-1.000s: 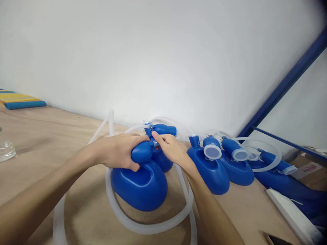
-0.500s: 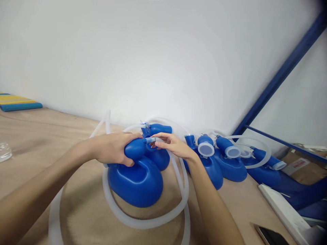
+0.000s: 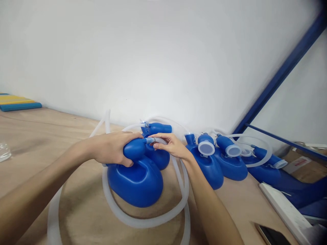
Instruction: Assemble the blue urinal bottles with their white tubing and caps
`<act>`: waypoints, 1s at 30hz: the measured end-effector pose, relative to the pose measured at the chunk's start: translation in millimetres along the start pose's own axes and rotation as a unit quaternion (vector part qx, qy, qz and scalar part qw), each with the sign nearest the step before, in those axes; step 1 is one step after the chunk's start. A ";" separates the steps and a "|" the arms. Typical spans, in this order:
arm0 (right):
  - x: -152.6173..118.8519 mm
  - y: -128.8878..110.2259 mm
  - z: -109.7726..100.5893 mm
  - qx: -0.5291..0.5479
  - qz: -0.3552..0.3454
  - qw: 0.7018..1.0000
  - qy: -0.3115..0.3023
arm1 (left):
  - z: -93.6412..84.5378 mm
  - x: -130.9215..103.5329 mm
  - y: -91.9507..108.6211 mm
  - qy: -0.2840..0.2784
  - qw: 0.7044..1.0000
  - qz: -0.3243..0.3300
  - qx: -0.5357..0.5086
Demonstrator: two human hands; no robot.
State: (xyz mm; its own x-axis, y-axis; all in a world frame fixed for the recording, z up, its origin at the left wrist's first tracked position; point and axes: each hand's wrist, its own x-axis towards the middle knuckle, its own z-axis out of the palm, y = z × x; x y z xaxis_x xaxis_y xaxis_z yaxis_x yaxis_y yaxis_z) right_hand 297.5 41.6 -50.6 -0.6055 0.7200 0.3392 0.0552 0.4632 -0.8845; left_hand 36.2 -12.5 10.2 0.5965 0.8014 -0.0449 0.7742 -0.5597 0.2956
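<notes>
My left hand (image 3: 112,148) is wrapped around a blue bulb-shaped plastic piece (image 3: 135,149) that has a narrow nozzle pointing right. With thumb and fingers, my right hand (image 3: 170,144) pinches the end of a translucent hose (image 3: 160,140), which sits on that nozzle; how far on, I cannot tell. Just beneath the bulb piece lies a rounded blue plastic bottle (image 3: 136,183) with a recessed middle. The hose loops across the table around this bottle. Behind it, partly hidden by my hands, stands another blue bottle (image 3: 162,160) with a blue tubular piece (image 3: 160,128) on top.
Several blue bottles (image 3: 231,166) with hoses and white-capped pieces line the wall at right. A phone (image 3: 272,234) and a white board (image 3: 283,211) lie near the right edge, by a blue metal frame (image 3: 278,73). At far left are a glass (image 3: 4,152) and folded striped material (image 3: 20,102).
Hardly anything differs. My right fingers have shifted very slightly at the hose end, and my left hand keeps its hold on the bulb piece.
</notes>
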 end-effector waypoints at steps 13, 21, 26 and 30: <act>4.5 6.4 12.9 0.001 -0.002 0.999 0.045 | 1.0 0.5 -2.9 0.002 1.000 0.005 -0.018; 5.2 -5.4 19.8 0.025 0.024 0.999 0.037 | 0.6 0.2 -1.0 0.004 1.000 -0.002 -0.014; 4.3 -9.4 17.3 0.003 0.048 0.998 0.028 | 0.7 1.1 -1.5 0.004 1.000 0.006 -0.025; 3.2 -13.3 12.7 0.011 0.052 0.999 0.006 | 0.5 0.8 -0.9 0.006 1.000 0.000 -0.020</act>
State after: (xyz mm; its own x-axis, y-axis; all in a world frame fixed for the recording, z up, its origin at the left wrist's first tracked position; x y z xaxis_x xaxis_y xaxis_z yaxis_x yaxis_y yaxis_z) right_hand 284.8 31.1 -41.8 -0.5874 0.7698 0.2495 0.0993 0.3746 -0.9219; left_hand 36.1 -11.4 9.4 0.5933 0.8042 -0.0337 0.7655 -0.5508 0.3328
